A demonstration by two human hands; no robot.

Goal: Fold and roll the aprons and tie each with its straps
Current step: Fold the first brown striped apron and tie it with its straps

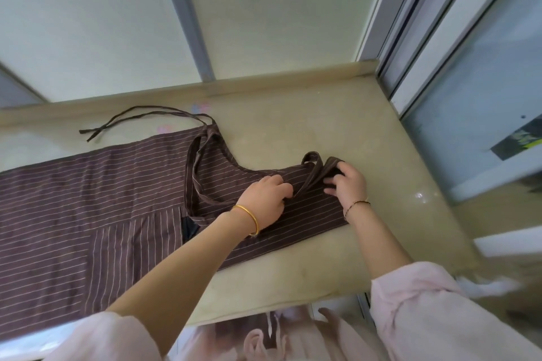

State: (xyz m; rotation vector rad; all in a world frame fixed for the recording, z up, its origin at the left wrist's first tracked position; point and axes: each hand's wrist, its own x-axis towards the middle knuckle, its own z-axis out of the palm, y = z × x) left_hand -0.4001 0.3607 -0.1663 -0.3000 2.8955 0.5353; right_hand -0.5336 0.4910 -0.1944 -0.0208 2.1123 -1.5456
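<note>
Item: brown striped apron (88, 199), flat along the counter (352, 126), bib end to my right.
Right hand (349, 184): fingers curled round the bib's turned-over top edge.
Left hand (264, 199): pinching fabric beside the neck loop (309, 177).
Waist straps (140, 116): loose, behind the skirt.
Risks: loop trapped crooked inside the roll, making it lumpy; uneven hands skewing it; straps buried before tying.

The apron (88, 199) is matt brown woven cloth with thin pale stripes, lying on a smooth, glossy beige stone-like ledge (337, 132), beneath frosted glass panes (102, 17) in dull grey metal frames.
</note>
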